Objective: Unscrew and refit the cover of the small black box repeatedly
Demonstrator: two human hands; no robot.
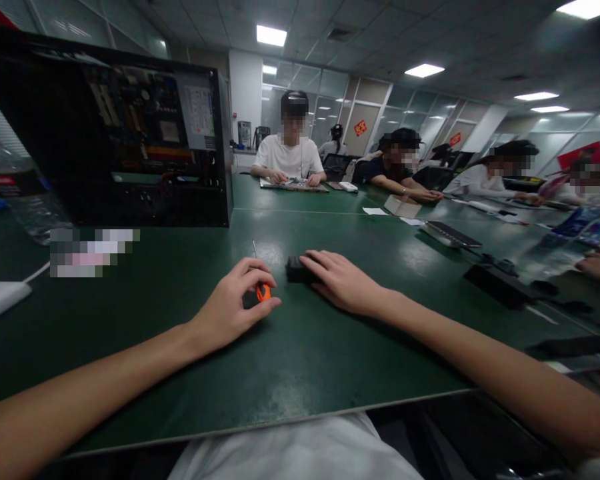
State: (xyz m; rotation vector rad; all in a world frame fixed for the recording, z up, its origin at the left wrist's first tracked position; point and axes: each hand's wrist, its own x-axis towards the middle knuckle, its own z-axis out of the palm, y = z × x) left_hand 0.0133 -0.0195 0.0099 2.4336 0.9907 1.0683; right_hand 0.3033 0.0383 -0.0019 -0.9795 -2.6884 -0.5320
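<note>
My left hand rests on the green table with its fingers curled around a small screwdriver that has an orange handle; the thin metal shaft points away from me. My right hand lies flat beside it, fingertips on a small black block-shaped object. The two hands are a short gap apart near the table's middle.
An open black computer case with its motherboard showing stands at the back left. A plastic water bottle and a white item lie at the left. Black devices and several seated people fill the right and far sides.
</note>
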